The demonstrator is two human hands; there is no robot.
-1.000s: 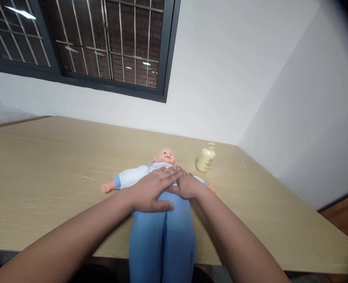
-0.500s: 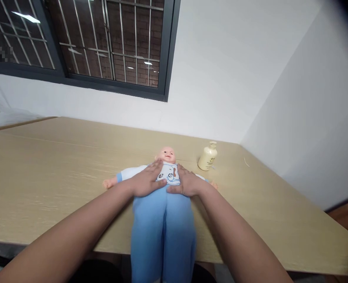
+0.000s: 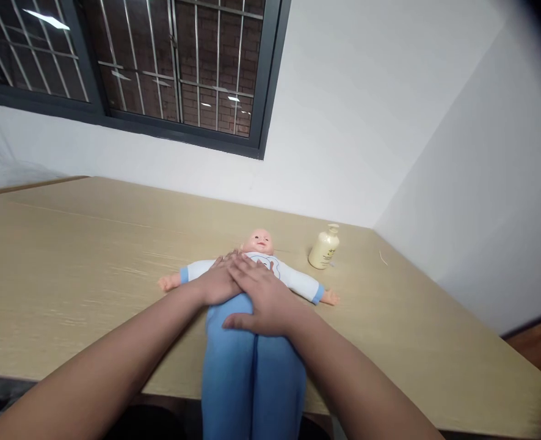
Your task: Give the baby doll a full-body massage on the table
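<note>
A baby doll (image 3: 252,360) in blue trousers and a white top with a cartoon face lies on its back, head away from me and arms spread. Flat on the left side of its chest is my left hand (image 3: 220,286), fingers stretched out. My right hand (image 3: 268,298) lies open across the doll's belly, its fingers reaching over the fingers of my left hand and its thumb on the blue trousers. Part of the cartoon print is covered by my hands. Neither hand grips anything.
A cream pump bottle (image 3: 324,247) stands on the wooden table (image 3: 91,256), right of the doll's head. A thin pale strand (image 3: 383,258) lies farther right. Behind the table are a white wall (image 3: 344,122) and a barred window (image 3: 174,73).
My right hand has moved left and nearer to me, from the doll's right side onto its middle and over my left fingers. The doll's right-hand sleeve is now uncovered.
</note>
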